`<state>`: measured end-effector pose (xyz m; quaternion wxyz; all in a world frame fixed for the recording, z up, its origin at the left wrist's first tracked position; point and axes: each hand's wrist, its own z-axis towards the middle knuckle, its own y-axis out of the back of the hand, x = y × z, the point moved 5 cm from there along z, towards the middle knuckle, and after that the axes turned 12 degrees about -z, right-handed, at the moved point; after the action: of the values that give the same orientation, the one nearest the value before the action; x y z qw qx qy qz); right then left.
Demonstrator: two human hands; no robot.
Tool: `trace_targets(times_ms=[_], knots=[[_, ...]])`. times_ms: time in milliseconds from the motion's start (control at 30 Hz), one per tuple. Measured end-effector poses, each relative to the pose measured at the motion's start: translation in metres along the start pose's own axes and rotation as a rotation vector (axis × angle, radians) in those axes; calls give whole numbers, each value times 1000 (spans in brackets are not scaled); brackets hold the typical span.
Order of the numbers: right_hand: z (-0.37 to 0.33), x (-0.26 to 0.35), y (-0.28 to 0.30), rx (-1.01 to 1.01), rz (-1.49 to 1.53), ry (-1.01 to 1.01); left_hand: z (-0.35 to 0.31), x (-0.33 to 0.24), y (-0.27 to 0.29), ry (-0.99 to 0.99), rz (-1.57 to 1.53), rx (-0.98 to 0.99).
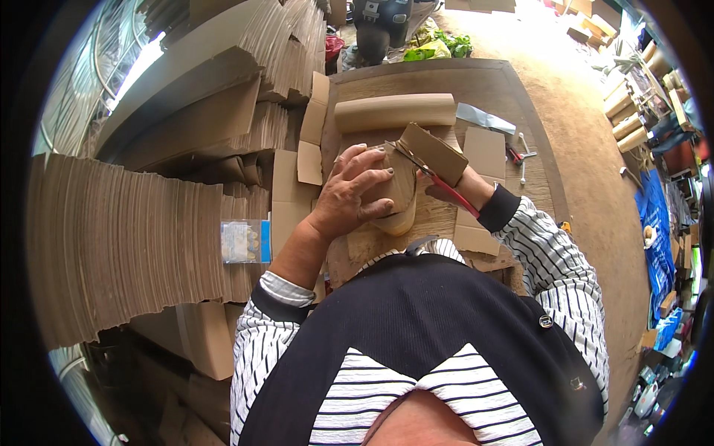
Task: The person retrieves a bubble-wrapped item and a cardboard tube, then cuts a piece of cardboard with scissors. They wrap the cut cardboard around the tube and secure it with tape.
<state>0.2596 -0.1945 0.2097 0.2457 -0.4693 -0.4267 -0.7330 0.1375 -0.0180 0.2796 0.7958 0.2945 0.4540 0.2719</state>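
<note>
In front of my chest my left hand (pixel 355 184) is closed over a tan, round-ended piece (pixel 404 187), fingers across its top and thumb on its near part. The far end of this piece is partly covered by the hand. My right hand (pixel 477 187) grips red-handled scissors (pixel 461 197). Their blades lie at the edge of a brown cardboard flap (pixel 439 154), which stands tilted beside the tan piece and hides part of the right hand's fingers. Just beyond both hands lies a large tan roll (pixel 394 111).
Cardboard sheets lie at the right of the wooden table (pixel 513 82), near a clear plastic strip (pixel 485 117) and a metal T-shaped tool (pixel 523 157). Tall stacks of cardboard (pixel 149 245) rise close on the left. A brown floor (pixel 595 215) runs along the right.
</note>
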Motion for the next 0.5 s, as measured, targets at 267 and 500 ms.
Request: trace_targets(times_ms=[267,500], knots=[[10,-13,14,195,-30,-152,-1,2,0,14,-1,11],[34,24,16,147,-29,60,-2,8,2,39,-10,21]])
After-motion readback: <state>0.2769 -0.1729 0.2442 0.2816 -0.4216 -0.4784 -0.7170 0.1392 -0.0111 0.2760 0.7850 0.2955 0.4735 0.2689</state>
